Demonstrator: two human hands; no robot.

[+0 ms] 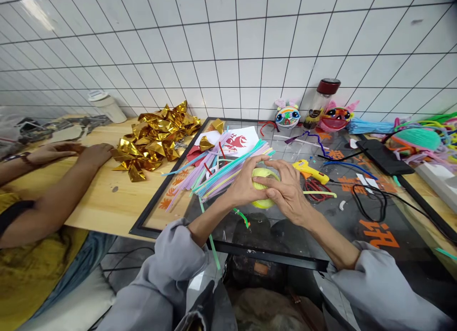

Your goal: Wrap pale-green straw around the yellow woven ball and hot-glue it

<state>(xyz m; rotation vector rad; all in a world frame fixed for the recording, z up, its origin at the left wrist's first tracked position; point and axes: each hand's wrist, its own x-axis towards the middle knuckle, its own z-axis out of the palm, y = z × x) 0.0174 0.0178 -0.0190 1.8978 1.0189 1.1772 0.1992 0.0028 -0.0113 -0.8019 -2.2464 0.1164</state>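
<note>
Yellow piece (263, 204), orange lettering (380, 233) nearby

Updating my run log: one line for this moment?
left hand: holding yellow round piece | right hand: same piece | glue gun: lying nearby

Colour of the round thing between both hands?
The round thing is light yellow, slightly greenish; seen in the head view.

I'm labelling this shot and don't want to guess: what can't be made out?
All in the head view:
Yellow round piece: its sides, covered by the left hand and right hand.
White card: partly covered by the pastel strips.
Bottle label: wording too small to read.
Neighbouring person: cut off by the left edge.
</note>
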